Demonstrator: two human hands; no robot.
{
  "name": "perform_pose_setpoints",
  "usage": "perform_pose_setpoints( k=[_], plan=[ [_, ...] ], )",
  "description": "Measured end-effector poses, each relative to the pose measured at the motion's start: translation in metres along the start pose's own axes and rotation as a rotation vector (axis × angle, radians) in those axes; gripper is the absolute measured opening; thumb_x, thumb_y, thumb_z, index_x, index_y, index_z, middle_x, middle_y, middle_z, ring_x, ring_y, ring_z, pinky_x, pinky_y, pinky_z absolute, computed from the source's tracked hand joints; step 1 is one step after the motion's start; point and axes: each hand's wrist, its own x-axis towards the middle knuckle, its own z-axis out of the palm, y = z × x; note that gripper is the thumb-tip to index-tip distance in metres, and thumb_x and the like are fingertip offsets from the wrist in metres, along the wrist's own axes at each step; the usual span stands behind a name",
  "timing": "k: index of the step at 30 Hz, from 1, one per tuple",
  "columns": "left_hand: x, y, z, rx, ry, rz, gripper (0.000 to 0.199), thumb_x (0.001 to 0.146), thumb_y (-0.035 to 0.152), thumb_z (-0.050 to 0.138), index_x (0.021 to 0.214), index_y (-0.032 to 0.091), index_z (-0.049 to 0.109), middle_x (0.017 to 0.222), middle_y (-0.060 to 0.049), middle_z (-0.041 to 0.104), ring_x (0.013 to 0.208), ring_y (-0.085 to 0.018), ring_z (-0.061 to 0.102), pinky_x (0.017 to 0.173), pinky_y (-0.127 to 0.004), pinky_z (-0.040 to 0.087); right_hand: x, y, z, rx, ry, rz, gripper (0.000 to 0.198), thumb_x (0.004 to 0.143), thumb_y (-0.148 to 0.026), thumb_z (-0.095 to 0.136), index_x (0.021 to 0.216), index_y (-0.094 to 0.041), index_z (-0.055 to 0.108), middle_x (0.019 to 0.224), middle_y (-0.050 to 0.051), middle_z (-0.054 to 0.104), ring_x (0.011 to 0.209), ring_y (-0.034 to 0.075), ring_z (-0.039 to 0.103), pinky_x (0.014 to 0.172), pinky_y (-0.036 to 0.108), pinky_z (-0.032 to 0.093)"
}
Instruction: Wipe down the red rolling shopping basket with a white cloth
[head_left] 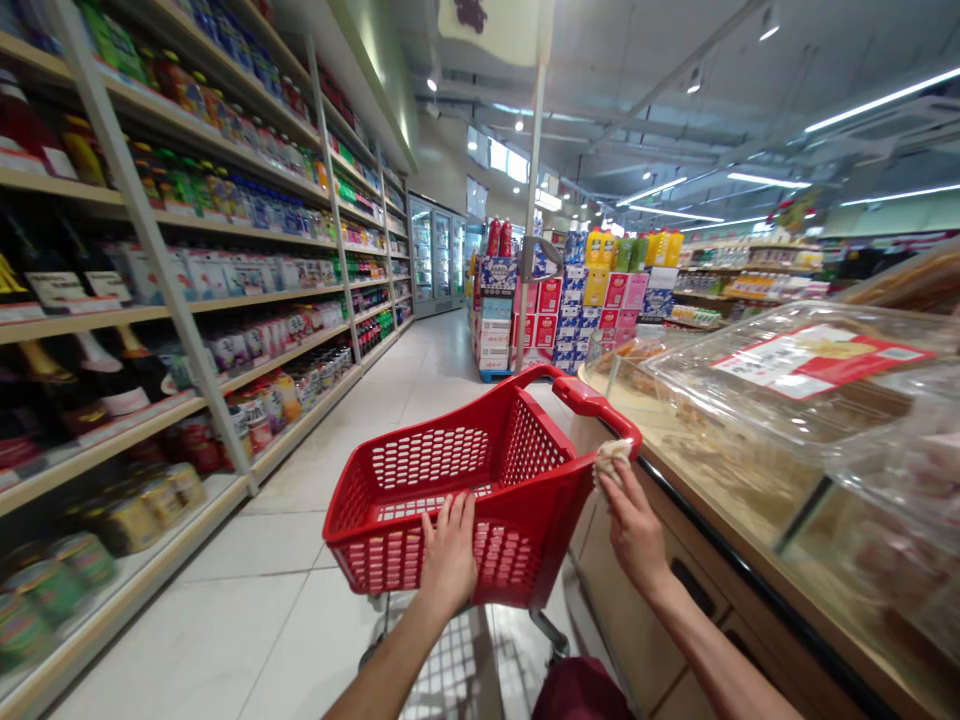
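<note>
A red plastic shopping cart (446, 535) stands sideways before me, its basket walls pierced with rows of holes. My left hand (450, 550) lies flat on the near wall, fingertips at the top rim and fingers stretched out. Over at the cart's right end, my right hand (634, 520) presses a crumpled off-white cloth (613, 455) against the frame just below the handle (600, 405). Its fingers are closed over the cloth, which is partly hidden by them. Inside, the basket shows only its red floor and walls.
Shelves of drinks (247, 295) run along the left. At right, a display counter (720, 530) holds clear food boxes (795, 370), close beside my right arm. Stacked drink cartons (540, 315) and a pole (534, 180) stand beyond the cart. Pale floor tiles (255, 590) stretch between.
</note>
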Motion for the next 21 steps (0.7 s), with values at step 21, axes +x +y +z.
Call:
perform_pose_setpoints(
  k=[21],
  plan=[
    [0.000, -0.003, 0.006, 0.005, 0.017, 0.013, 0.071, 0.063, 0.002, 0.033, 0.132, 0.014, 0.023, 0.138, -0.008, 0.030, 0.128, -0.024, 0.020, 0.103, -0.052, 0.013, -0.026, -0.002, 0.007, 0.040, -0.165, -0.089, 0.043, 0.079, -0.009, 0.036, 0.115, -0.025, 0.054, 0.129, 0.003, 0.044, 0.113, 0.019, 0.046, 0.092, 0.034, 0.043]
  ],
)
